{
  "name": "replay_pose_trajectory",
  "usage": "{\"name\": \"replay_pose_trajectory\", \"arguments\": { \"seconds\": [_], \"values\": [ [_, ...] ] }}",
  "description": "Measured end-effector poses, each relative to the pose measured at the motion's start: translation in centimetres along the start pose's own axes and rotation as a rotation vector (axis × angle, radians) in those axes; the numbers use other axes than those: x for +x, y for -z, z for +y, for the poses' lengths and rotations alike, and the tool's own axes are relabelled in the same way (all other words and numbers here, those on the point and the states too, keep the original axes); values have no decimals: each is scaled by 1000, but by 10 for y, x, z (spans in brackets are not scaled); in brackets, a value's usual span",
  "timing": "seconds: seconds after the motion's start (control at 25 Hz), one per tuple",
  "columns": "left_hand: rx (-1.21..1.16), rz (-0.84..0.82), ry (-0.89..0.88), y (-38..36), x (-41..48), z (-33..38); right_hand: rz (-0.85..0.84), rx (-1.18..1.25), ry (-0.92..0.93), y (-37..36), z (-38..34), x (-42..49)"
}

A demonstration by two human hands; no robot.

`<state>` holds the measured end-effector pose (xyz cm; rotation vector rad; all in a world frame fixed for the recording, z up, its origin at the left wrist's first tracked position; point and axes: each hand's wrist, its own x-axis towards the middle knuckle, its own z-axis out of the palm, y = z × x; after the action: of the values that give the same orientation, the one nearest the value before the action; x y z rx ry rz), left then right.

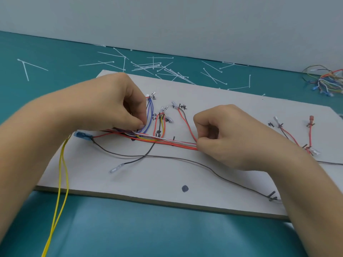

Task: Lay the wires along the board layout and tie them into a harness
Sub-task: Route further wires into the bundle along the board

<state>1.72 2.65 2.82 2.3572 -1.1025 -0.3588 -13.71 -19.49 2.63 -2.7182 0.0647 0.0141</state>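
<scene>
While left hand (111, 104) pinches blue wires (150, 115) and right hand (228, 134) grips the red bundle (176, 143), white board (167, 173) sits on teal table (167, 234), cable ties (148, 66) scattered by grey wall (185, 21).

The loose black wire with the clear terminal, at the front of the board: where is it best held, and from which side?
Probably pinch the black wire just behind its clear terminal, coming from above: that end lies flat and free on the board, apart from the wire bundle that the left hand and right hand hold.
</scene>
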Motion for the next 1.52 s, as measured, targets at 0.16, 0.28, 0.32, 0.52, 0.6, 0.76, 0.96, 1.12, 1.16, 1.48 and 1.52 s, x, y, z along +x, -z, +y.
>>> {"name": "replay_pose_trajectory", "arguments": {
  "seconds": [0.16,0.28,0.32,0.52,0.6,0.76,0.96,1.12,1.16,1.48,1.52],
  "values": [
    [-10,-56,-16,11,-8,-4,-20,8,9,2,1,1],
    [-14,-113,-11,15,-17,-2,-30,15,16,2,2,2],
    [-14,-109,-14,13,-17,0,-29,19,18,2,2,2],
    [29,-19,-24,8,-16,8,-26,34,25,1,-1,4],
    [28,4,-42,5,-16,12,-25,21,19,3,3,1],
    [-35,17,-113,-14,-9,22,-18,-12,-76,15,18,-5],
    [-67,29,-133,-6,-7,16,-7,-7,-127,19,24,-9],
    [7,124,-2,28,-11,-22,111,63,24,15,13,-12],
    [3,119,48,36,-13,-32,116,76,65,12,9,-11],
    [-235,-348,319,48,-21,-61,82,113,69,2,8,-10],
    [-255,-390,307,46,-21,-59,79,117,76,1,8,-10]
  ]
}}
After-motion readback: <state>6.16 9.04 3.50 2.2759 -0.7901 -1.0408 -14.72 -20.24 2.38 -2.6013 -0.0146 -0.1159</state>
